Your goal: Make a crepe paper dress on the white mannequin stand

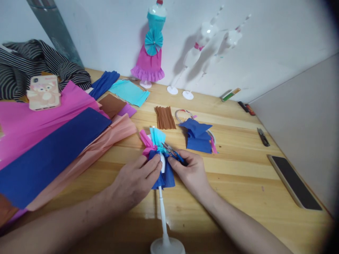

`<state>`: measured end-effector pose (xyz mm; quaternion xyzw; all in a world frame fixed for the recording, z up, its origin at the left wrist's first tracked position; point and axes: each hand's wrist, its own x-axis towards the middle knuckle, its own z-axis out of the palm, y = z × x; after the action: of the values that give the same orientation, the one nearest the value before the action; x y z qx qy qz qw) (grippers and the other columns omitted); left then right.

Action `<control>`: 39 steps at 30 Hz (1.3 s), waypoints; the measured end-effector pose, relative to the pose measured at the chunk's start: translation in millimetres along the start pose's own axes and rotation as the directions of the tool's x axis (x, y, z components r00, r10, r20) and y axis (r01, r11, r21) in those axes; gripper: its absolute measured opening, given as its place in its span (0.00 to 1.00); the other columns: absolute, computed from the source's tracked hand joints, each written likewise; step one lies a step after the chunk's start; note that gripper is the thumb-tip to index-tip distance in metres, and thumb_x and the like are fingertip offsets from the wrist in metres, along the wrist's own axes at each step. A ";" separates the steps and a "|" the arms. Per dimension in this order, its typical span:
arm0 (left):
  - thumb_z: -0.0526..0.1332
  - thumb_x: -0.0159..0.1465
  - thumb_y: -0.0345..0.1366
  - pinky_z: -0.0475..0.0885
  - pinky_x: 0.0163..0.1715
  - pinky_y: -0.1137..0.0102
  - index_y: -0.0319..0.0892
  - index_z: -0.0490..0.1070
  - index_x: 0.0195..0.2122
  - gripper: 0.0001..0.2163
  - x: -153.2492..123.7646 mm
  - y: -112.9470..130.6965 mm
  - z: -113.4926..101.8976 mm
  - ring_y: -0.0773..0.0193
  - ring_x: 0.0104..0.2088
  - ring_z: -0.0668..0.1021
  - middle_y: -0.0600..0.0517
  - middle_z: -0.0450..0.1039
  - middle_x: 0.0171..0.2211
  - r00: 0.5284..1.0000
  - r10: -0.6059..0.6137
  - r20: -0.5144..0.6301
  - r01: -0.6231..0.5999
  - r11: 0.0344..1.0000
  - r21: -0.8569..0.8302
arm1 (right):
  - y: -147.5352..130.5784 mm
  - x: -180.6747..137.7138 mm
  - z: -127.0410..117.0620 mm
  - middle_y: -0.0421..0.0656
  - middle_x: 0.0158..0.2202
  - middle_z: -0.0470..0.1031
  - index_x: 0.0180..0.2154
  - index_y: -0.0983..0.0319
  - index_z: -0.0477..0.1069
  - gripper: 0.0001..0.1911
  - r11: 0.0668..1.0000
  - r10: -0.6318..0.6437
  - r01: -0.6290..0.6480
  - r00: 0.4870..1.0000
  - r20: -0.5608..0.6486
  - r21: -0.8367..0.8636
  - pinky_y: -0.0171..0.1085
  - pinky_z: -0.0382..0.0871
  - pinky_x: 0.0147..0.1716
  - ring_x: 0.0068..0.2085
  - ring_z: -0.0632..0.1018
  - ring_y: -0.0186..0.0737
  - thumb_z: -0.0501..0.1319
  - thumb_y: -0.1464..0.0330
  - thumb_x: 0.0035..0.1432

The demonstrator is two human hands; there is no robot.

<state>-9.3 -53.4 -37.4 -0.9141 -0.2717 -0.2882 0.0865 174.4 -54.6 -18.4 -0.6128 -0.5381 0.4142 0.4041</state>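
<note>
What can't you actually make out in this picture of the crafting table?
All in the head view:
- Doll form: body hidden by the blue paper dress and the left hand.
- Scissors: handles mostly buried in the right hand.
- Stand base: cut off by the bottom edge.
- Small item by the wall: too small to identify.

Craft table (238, 169): crepe paper (53, 151), mannequins (205, 33)

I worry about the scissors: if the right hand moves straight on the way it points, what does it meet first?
Probably the blue dress, just in front of the right hand and its scissors; the left hand lies just beyond. Depth is unclear.
</note>
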 end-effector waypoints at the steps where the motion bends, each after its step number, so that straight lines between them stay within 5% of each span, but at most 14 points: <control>1: 0.46 0.67 0.24 0.75 0.41 0.67 0.32 0.71 0.46 0.15 -0.1 0.0 0.1 0.61 0.41 0.77 0.43 0.75 0.47 1.000 -0.001 0.004 0.001 1.000 0.000 | -0.2 1.5 0.4 0.36 0.17 0.59 0.18 0.64 0.67 0.12 0.999 0.018 -0.018 1.000 0.001 0.034 0.30 0.55 0.19 0.20 0.59 0.29 0.60 0.64 0.47; 15: 0.45 0.66 0.23 0.74 0.42 0.67 0.31 0.72 0.44 0.16 -0.3 -0.5 2.3 0.61 0.41 0.76 0.42 0.75 0.45 1.000 0.030 0.002 -0.030 1.000 0.008 | 2.9 6.0 7.9 0.35 0.16 0.59 0.16 0.64 0.67 0.15 0.982 0.082 -0.087 0.996 0.036 0.167 0.30 0.55 0.20 0.21 0.58 0.28 0.64 0.63 0.45; 22: 0.46 0.67 0.25 0.74 0.42 0.67 0.30 0.72 0.44 0.15 2.4 -0.4 -0.2 0.61 0.39 0.76 0.41 0.76 0.43 0.999 0.029 -0.020 -0.029 0.999 0.017 | 2.0 6.4 7.2 0.39 0.20 0.73 0.22 0.64 0.76 0.09 0.982 0.036 -0.051 0.996 0.087 0.183 0.33 0.66 0.26 0.23 0.70 0.34 0.64 0.64 0.44; 39: 0.47 0.67 0.26 0.75 0.37 0.70 0.33 0.72 0.41 0.13 1.1 2.4 2.4 0.62 0.37 0.75 0.44 0.74 0.38 0.999 -0.038 -0.021 0.037 0.999 -0.028 | -5.8 3.9 -0.9 0.44 0.34 0.79 0.40 0.65 0.77 0.14 0.989 -0.124 0.141 0.947 0.295 -0.038 0.36 0.71 0.37 0.35 0.78 0.41 0.59 0.69 0.52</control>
<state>-6.0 -54.1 -38.7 -0.9069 -0.2839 -0.3031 0.0716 173.7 -50.3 -12.9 -0.5190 -0.6437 0.4560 0.3291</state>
